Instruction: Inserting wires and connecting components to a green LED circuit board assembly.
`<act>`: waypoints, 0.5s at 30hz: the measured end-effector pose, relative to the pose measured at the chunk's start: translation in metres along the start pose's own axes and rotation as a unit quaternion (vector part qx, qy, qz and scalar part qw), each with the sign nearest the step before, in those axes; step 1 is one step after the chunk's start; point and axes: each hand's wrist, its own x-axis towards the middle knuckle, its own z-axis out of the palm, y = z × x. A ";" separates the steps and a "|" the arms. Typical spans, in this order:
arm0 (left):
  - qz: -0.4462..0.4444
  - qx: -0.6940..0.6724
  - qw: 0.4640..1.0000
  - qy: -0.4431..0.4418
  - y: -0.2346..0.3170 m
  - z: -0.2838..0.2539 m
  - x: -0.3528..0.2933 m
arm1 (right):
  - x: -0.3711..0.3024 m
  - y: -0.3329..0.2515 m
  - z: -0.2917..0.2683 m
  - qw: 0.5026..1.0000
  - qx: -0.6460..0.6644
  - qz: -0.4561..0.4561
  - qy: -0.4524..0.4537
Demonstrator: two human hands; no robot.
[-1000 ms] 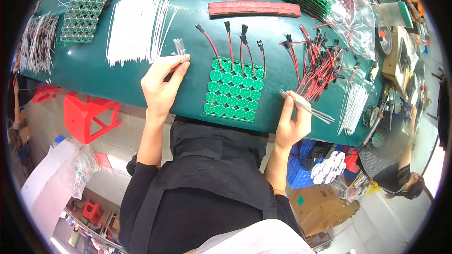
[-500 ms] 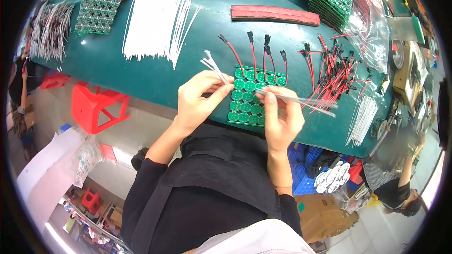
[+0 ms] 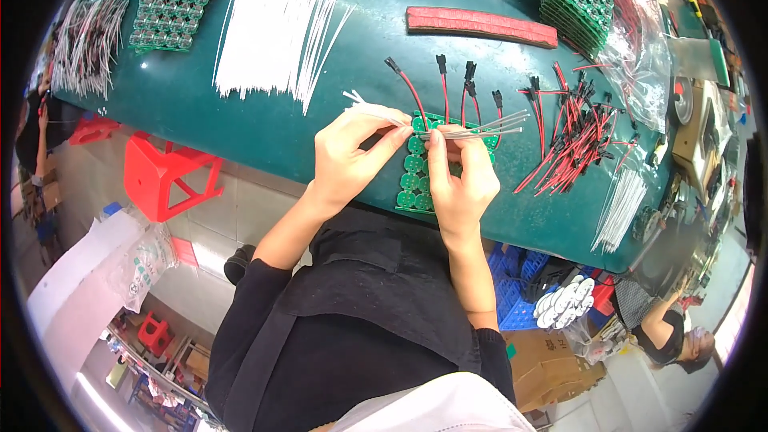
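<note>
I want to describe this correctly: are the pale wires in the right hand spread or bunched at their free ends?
Spread: the pale wires fan out beyond the right hand, with gaps between their ends.

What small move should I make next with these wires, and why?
Perhaps guide one end of the white wires onto the board: the left hand and right hand both pinch some, close together at its upper part.

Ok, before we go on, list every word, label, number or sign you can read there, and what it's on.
No text is clear enough to quote.
Plastic bag, left: green print, too blurred to read.
Cardboard box, lower right: dark marking, too small to read.
Green circuit board, centre: no readable lettering.
</note>
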 end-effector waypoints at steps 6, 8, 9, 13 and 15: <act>0.011 0.000 1.000 0.003 0.002 0.000 0.002 | 0.002 -0.004 -0.001 1.000 -0.014 -0.004 -0.019; 0.012 0.002 1.000 0.002 0.001 0.001 0.001 | 0.002 -0.002 0.000 0.999 -0.019 -0.022 -0.022; 0.012 0.003 1.000 0.001 0.001 0.001 0.001 | 0.003 -0.002 0.000 0.998 -0.040 -0.044 -0.021; 0.027 0.012 1.000 0.003 0.003 0.001 0.003 | 0.001 -0.005 -0.001 0.999 -0.032 -0.035 -0.023; 0.031 0.020 0.999 0.008 0.002 0.002 0.002 | 0.000 -0.006 -0.005 0.999 -0.019 -0.017 -0.021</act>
